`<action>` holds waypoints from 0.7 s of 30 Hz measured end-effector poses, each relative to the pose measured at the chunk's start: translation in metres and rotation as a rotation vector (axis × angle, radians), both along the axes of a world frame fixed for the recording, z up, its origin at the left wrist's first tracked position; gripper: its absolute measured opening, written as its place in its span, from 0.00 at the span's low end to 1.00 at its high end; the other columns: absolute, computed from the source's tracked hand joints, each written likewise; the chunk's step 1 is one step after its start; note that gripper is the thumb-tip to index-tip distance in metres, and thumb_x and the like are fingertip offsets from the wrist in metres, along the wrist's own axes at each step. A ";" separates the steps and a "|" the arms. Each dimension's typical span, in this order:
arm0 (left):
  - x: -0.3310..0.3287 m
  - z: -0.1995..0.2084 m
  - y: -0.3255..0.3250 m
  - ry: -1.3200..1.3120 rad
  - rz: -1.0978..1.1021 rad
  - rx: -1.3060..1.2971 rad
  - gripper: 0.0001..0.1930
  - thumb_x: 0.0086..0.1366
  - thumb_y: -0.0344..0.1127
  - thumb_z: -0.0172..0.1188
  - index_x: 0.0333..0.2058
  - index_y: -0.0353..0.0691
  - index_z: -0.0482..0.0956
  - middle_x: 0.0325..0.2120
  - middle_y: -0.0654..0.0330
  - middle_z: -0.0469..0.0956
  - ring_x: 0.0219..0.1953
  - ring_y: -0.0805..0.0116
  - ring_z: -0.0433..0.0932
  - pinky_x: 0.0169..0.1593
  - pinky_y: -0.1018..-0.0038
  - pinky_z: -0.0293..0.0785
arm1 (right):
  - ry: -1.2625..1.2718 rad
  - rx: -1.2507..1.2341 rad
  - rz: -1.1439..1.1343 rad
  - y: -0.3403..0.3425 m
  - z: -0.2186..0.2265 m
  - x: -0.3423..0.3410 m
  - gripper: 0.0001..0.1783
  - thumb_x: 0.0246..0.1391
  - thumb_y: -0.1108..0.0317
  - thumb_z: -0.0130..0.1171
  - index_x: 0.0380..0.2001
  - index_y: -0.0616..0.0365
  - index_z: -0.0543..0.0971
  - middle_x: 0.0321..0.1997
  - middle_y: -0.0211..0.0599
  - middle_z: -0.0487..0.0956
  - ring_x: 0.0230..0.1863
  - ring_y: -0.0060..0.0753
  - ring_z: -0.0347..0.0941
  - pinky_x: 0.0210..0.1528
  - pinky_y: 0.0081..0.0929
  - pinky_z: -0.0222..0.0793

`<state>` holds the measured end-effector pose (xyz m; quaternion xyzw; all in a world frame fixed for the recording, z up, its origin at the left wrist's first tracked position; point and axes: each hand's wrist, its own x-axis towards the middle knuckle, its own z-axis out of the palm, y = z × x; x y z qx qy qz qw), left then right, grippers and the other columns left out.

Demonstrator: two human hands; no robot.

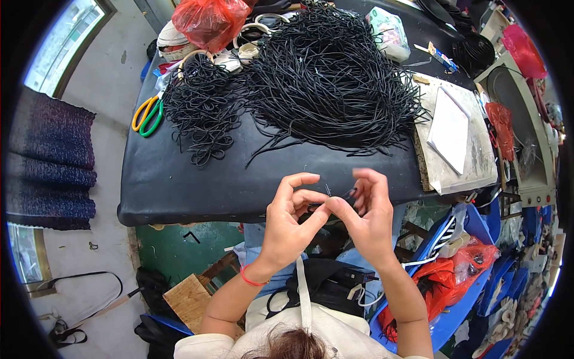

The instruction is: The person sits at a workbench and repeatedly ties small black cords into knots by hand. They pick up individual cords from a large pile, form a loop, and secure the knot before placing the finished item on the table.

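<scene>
My left hand (290, 224) and my right hand (371, 218) meet above the front edge of a black-covered table (197, 194). Thumb and fingers of both are pinched round a thin black cord (328, 189), of which only short bits show between the fingertips. The right fingers are slightly blurred. Beyond my hands lies a large heap of loose black cords (335, 90). To its left is a smaller pile of looped black cords (203, 107). Scissors with one yellow and one green handle (149, 116) lie at the left edge.
A red plastic bag (210, 21) and white rolls (248, 52) stand at the back left. On the right, a board (478, 143) carries a white pad (448, 131). A blue bin (445, 323) with red bags is beside my right arm. A wooden stool (190, 302) stands lower left.
</scene>
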<state>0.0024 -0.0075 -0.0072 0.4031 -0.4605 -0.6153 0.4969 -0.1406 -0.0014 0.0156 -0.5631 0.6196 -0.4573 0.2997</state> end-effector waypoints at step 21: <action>-0.004 0.003 0.001 -0.073 -0.102 0.101 0.07 0.57 0.28 0.60 0.35 0.33 0.78 0.25 0.66 0.77 0.27 0.84 0.71 0.32 0.84 0.69 | -0.748 0.242 0.043 -0.007 -0.011 -0.006 0.10 0.57 0.63 0.54 0.27 0.58 0.73 0.22 0.20 0.70 0.25 0.08 0.61 0.27 0.09 0.57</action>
